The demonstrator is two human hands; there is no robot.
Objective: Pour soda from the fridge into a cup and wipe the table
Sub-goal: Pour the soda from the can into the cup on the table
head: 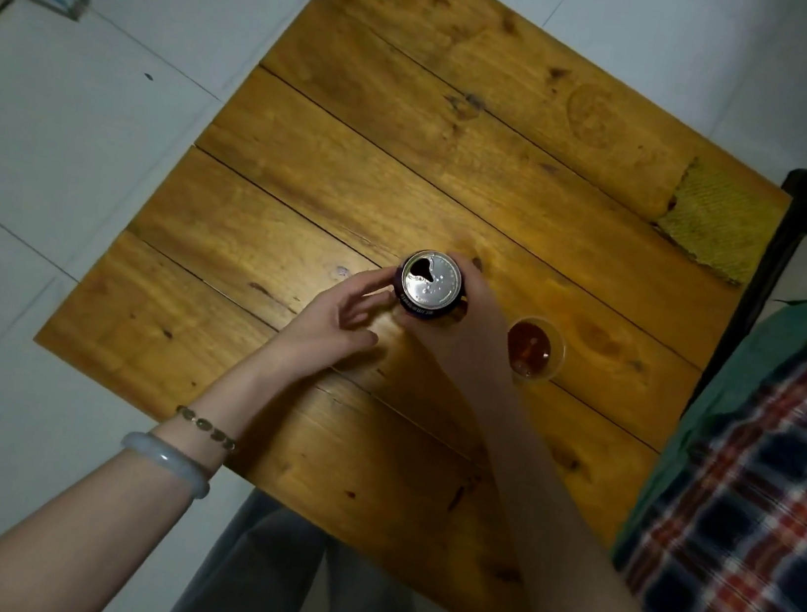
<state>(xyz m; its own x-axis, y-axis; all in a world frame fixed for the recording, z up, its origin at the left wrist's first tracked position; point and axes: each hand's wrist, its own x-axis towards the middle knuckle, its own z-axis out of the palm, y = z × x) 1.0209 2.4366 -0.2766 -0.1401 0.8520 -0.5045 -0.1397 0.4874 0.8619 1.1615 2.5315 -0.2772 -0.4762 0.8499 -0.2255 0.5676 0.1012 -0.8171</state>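
My right hand (473, 331) was curled around the soda can (430, 281), fingers wrapped about its far and right sides, holding it upright over the middle of the wooden table (358, 169); I could not tell whether its base rested on the boards. The can's silver top faced up at me with the mouth open and dark inside. My left hand (338, 314) lay loose and open at the can's left side, fingers relaxed and reaching toward it, the tips at its wall, gripping nothing. A pale bangle (164, 461) and a beaded bracelet (207, 427) sat on that wrist. Just to the right of my right hand stood the small clear cup (560, 359), upright on the table, with dark reddish-brown soda in it. A yellow cloth (719, 223) lay spread flat at the table's far right corner, well apart from the can and cup. White floor tiles (75, 156) showed around the table.
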